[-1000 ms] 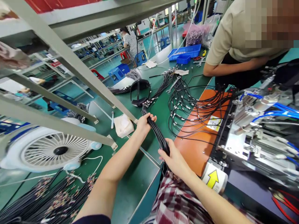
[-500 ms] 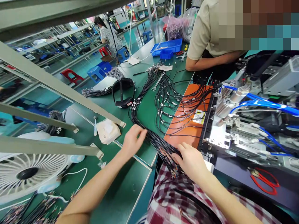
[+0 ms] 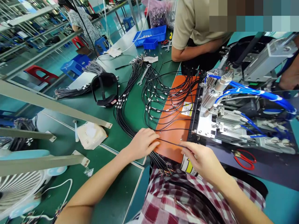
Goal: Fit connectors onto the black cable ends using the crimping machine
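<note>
One thin black cable (image 3: 171, 142) runs nearly straight between my two hands, over the front of an orange plate (image 3: 173, 116). My right hand (image 3: 202, 158) pinches its right end between thumb and fingers. My left hand (image 3: 143, 143) has its fingers curled round the cable's other side, partly hiding it. Beneath my left hand lies a bundle of black cables (image 3: 122, 116) with white tags; its stripped, coloured wire ends (image 3: 166, 170) reach toward my lap. Several tagged cables (image 3: 151, 107) spread loosely across the green table (image 3: 134, 99) and the plate.
A metal machine with blue tubes (image 3: 217, 105) stands at the right, near red-handled scissors (image 3: 245, 160). A wrench (image 3: 143, 74), a black headset (image 3: 105, 90) and a paper packet (image 3: 91, 135) lie on the table. A co-worker's arm (image 3: 196, 51) rests behind the plate. A fan (image 3: 21, 186) stands lower left.
My right hand has left the bundle and moved right, drawing one cable away from it. My left hand has shifted toward the bundle's front end. The camera view has turned right.
</note>
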`<move>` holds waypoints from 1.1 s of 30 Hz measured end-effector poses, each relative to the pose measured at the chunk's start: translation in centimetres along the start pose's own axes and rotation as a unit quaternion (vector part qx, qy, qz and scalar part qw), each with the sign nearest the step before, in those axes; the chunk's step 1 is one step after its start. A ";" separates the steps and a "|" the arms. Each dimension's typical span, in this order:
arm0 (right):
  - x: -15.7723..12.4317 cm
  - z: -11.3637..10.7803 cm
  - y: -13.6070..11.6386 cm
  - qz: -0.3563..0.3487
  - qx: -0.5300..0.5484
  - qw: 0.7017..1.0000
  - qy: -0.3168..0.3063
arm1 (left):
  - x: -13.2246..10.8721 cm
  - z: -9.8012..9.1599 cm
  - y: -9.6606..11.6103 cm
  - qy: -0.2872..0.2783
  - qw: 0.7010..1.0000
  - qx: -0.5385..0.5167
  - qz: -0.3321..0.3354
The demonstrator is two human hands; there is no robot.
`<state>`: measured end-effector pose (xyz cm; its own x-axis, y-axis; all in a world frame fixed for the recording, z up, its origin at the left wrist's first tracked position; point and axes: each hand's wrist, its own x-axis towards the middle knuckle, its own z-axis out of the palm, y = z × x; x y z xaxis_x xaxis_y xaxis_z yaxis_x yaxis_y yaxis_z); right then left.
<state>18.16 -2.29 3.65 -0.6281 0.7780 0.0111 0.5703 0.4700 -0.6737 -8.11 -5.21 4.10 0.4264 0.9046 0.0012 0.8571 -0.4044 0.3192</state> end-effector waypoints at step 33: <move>-4.9 0.0 1.2 0.264 0.488 0.820 0.139 | 5.7 4.1 10.5 -0.048 0.787 -0.584 -0.193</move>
<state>21.92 -5.56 2.82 -0.2065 0.8946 -0.3963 -0.0569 -0.4154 -0.9079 4.53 -4.82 3.61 0.2670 0.8928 -0.3628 0.1018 0.3482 0.9319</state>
